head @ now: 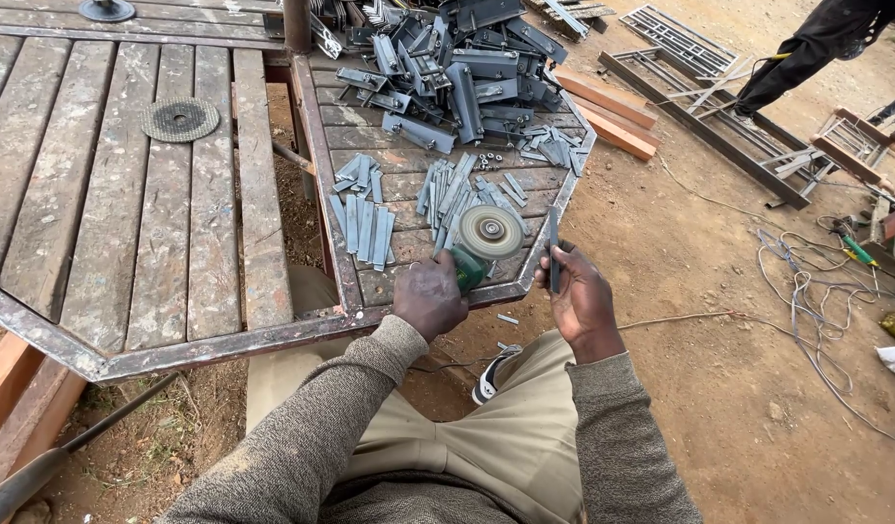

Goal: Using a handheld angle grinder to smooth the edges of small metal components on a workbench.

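left hand (430, 296) clamped on green angle grinder (481, 243), heavy, I'd grip its body | right hand (583, 296) pinching thin stiff grey metal strip (553, 254) at its near end | wooden table (215, 223)

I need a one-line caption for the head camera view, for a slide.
Seated person's left hand grips a green angle grinder while the right hand holds a flat metal strip at a workbench.

1 angle grinder (479, 247), 2 loose discs (180, 119).
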